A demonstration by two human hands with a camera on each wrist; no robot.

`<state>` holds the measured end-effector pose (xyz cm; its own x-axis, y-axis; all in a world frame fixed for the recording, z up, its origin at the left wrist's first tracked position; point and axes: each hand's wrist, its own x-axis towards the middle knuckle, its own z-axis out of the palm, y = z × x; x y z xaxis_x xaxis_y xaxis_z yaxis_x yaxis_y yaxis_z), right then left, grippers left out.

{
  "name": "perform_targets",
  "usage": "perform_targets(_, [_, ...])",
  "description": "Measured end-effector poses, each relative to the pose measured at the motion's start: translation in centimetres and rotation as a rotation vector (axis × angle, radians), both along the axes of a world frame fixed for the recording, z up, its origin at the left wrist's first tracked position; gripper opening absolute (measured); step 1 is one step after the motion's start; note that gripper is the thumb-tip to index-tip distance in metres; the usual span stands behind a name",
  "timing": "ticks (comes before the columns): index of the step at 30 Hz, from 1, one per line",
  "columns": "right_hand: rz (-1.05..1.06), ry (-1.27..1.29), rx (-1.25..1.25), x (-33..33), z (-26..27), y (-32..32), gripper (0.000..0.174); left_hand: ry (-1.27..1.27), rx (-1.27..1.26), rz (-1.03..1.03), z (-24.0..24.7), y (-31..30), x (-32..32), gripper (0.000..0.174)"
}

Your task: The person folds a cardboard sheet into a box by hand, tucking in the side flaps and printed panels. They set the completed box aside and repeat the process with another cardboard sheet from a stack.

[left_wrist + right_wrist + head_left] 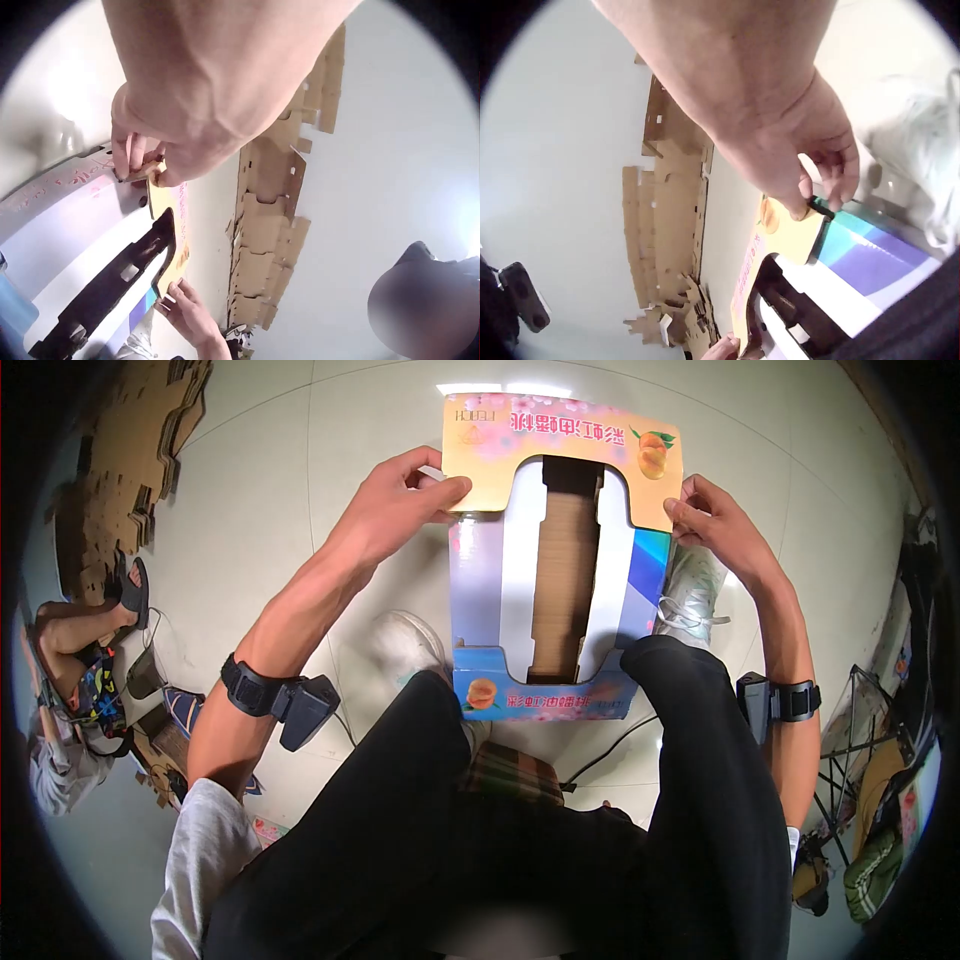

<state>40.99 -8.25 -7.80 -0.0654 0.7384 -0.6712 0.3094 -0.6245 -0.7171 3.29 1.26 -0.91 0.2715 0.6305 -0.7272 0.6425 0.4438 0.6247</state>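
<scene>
A printed cardboard fruit box (475, 580) stands on the floor between the person's feet, with a long cut-out in its top. Brown cardboard shows inside through that opening. Along the far end lies a yellow-and-pink end flap (480, 465) with a peach picture and writing. The left hand (410, 495) pinches this flap's left corner, thumb on top and fingers curled at the edge. At the opposite corner, the right hand (708, 515) grips the flap between thumb and fingers. The near end carries a blue flap (500, 695), which neither hand touches.
White shoes (402, 645) and black-trousered legs (705, 710) flank the box. Cardboard sheets (120, 470) lean at the far left. Another person's foot in a sandal (135, 590) is at the left. A black cable (610, 745) runs over the floor near a patterned block (515, 772).
</scene>
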Motion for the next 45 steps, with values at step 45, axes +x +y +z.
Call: perform_targets(45, [0.684,-0.458,0.188,-3.4,5.4,3.1,0.034,-0.060,0.868,-0.796,-1.3,-6.5,-1.8,0.051])
